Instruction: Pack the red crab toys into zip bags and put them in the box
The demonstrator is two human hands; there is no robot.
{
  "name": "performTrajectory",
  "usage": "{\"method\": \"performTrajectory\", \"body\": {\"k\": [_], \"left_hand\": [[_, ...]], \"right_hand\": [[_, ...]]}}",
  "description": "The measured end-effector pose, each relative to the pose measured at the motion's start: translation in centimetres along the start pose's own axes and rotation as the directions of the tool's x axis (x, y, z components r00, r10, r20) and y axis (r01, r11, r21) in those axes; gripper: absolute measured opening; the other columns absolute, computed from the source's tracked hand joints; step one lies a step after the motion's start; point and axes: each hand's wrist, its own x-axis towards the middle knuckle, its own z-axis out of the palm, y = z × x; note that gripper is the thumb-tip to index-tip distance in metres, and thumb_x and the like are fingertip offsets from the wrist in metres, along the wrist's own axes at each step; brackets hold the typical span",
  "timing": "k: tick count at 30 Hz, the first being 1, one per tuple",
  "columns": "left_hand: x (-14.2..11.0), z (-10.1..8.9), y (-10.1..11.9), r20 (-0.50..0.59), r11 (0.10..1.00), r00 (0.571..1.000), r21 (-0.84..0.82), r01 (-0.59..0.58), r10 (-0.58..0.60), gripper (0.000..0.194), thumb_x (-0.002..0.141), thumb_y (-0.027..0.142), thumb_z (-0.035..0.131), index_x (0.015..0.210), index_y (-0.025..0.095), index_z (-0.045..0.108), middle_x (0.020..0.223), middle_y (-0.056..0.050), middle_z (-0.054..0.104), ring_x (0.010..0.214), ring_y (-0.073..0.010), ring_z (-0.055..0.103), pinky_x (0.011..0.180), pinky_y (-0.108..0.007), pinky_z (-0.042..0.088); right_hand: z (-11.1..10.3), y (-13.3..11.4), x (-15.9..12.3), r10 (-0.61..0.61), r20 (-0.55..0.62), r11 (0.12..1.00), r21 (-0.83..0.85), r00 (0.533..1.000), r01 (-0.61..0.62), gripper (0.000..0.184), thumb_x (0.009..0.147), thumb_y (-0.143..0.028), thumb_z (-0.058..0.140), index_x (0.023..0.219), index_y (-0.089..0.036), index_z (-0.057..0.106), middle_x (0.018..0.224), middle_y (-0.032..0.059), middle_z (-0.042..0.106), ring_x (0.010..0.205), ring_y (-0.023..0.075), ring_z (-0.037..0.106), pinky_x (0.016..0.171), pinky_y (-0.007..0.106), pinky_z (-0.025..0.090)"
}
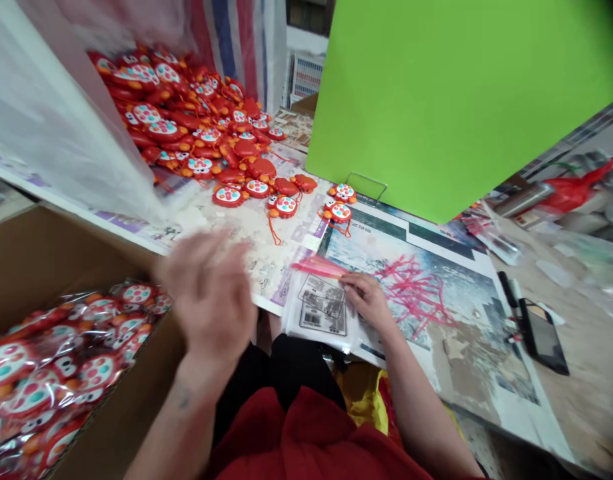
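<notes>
My left hand (209, 293) hovers over the table's near edge, smeared by motion, its fingers spread and nothing visible in it. My right hand (367, 298) rests on a stack of clear plastic bags (319, 310) with printed labels and a pink strip (319, 267) along the top; its fingers pinch the top bag's edge. A heap of red crab-shaped toys (196, 113) with dotted white faces lies at the table's back left, and a few loose ones (336, 210) sit nearer the bags.
A cardboard box (46, 260) at my left holds several bagged crab toys (61, 373). A green board (451, 93) stands behind the table. A phone (544, 337) and a black marker (507, 290) lie at the right. White plastic sheeting (51, 113) hangs at the left.
</notes>
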Motion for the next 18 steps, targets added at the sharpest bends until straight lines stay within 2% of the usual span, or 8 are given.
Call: {"method": "performTrajectory", "body": {"k": [1,2,4,6,8,12,15,18], "left_hand": [[-0.1,2.1,0.8,0.101,0.998,0.993,0.011,-0.069,0.068,0.033,0.094,0.014,0.051,0.123,0.026,0.061,0.127,-0.005,0.064,0.129,-0.0249,0.051,0.115,-0.05,0.034],[-0.2,4.4,1.6,0.254,0.991,0.958,-0.034,-0.133,0.137,0.032,0.095,0.011,0.047,0.119,0.024,0.062,0.123,-0.006,0.066,0.122,-0.0239,0.055,0.11,-0.045,0.04],[-1.0,9.0,2.5,0.502,0.985,0.848,-0.074,-0.153,0.17,0.03,0.094,0.009,0.044,0.115,0.02,0.063,0.118,-0.008,0.067,0.113,-0.0244,0.058,0.1,-0.041,0.046],[-2.3,12.7,2.7,0.647,0.989,0.751,-0.036,-0.144,0.133,0.023,0.095,0.012,0.045,0.106,0.018,0.065,0.109,-0.01,0.067,0.106,-0.0251,0.058,0.093,-0.039,0.048],[-3.7,15.0,2.3,0.7,0.991,0.71,0.02,-0.132,0.08,0.018,0.096,0.017,0.047,0.102,0.016,0.064,0.105,-0.012,0.065,0.107,-0.0273,0.057,0.09,-0.041,0.048],[-5.5,16.0,1.6,0.706,0.986,0.706,0.073,-0.15,0.055,0.019,0.097,0.027,0.05,0.106,0.015,0.062,0.109,-0.013,0.062,0.106,-0.029,0.055,0.088,-0.044,0.046],[-5.5,15.6,1.7,0.706,0.979,0.705,0.084,-0.184,0.072,0.018,0.098,0.027,0.049,0.104,0.016,0.062,0.105,-0.012,0.062,0.102,-0.0282,0.055,0.086,-0.044,0.045],[-5.4,15.5,1.8,0.702,0.973,0.708,0.105,-0.204,0.073,0.016,0.097,0.023,0.049,0.102,0.017,0.062,0.103,-0.011,0.061,0.102,-0.0275,0.054,0.086,-0.043,0.044]], "right_hand": [[0.1,-0.1,0.0,-0.001,-0.006,1.0,0.0,1.0,0.001,0.023,0.092,-0.035,0.054,0.103,-0.027,0.073,0.11,0.0066,0.075,0.112,0.0267,0.064,0.102,0.05,0.043],[0.1,-0.1,0.0,-0.003,-0.013,1.0,-0.001,1.0,0.003,0.022,0.092,-0.035,0.055,0.102,-0.027,0.073,0.11,0.0067,0.075,0.112,0.0266,0.064,0.102,0.05,0.043],[0.1,-0.4,-0.2,-0.01,-0.025,1.0,-0.002,1.0,0.01,0.021,0.092,-0.036,0.055,0.099,-0.027,0.073,0.108,0.0069,0.075,0.109,0.0267,0.065,0.1,0.05,0.045],[-0.1,-0.9,-0.3,-0.021,-0.024,1.0,0.008,0.999,0.021,0.021,0.092,-0.036,0.055,0.098,-0.027,0.073,0.103,0.007,0.076,0.104,0.0268,0.067,0.097,0.049,0.047],[-0.7,-1.4,0.0,-0.043,-0.001,0.999,0.033,0.999,0.043,0.022,0.093,-0.037,0.054,0.102,-0.027,0.073,0.102,0.0072,0.076,0.101,0.0264,0.068,0.094,0.048,0.05],[-1.9,-1.4,3.8,-0.132,-0.007,0.991,-0.008,0.991,0.132,0.028,0.093,-0.037,0.055,0.116,-0.028,0.068,0.118,0.0094,0.071,0.114,0.0272,0.064,0.101,0.048,0.048],[-1.6,0.1,9.7,-0.182,-0.049,0.979,-0.104,0.982,0.176,0.04,0.089,-0.038,0.056,0.126,-0.024,0.064,0.133,0.0142,0.062,0.125,0.03,0.057,0.108,0.052,0.042],[0.0,1.9,16.5,-0.11,-0.066,0.977,-0.192,0.992,0.095,0.05,0.086,-0.036,0.057,0.133,-0.017,0.06,0.141,0.019,0.054,0.135,0.0332,0.048,0.11,0.053,0.039]]}}
